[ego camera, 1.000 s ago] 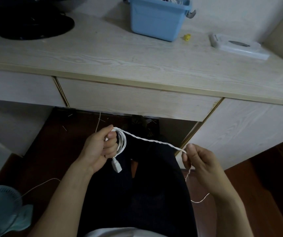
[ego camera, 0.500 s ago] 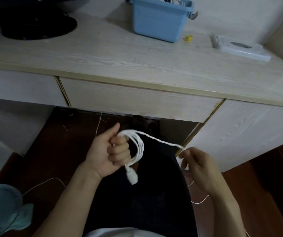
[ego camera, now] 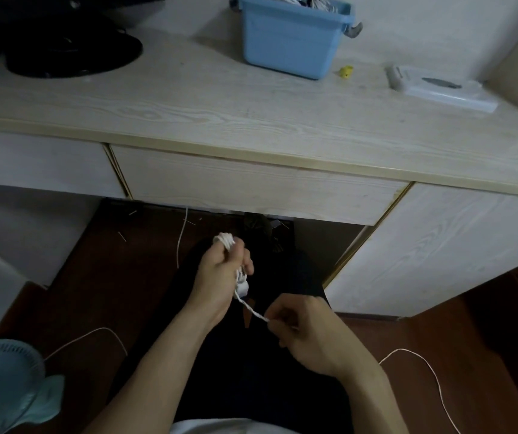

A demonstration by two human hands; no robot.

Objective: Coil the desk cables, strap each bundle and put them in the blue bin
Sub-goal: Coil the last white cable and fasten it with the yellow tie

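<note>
The left hand (ego camera: 220,277) is gripping a small coil of white cable (ego camera: 227,241), with the fingers curled around the loops; the top of the coil is showing above the fist and a white plug (ego camera: 243,288) is hanging just below the fingers. The right hand (ego camera: 309,332) is sitting lower and to the right of the left hand, and it is pinching the twisted free part of the same cable between thumb and fingers. A short stretch of cable is running tight between the two hands. More of the thin cable is lying on the dark wooden floor (ego camera: 486,355), behind the right wrist and also beside the left forearm.

Both hands are working over the person's lap, in front of the desk (ego camera: 220,104). The blue bin (ego camera: 292,39) is standing on the desk, far beyond the hands and a little to the right, and some bundles are already lying inside it. A small yellow object (ego camera: 346,72) is lying just right of the bin, and a white flat box (ego camera: 439,89) is further right. A black round base (ego camera: 73,54) is standing beyond the left hand. A light blue fan (ego camera: 7,386) is standing on the floor left of the left arm.
</note>
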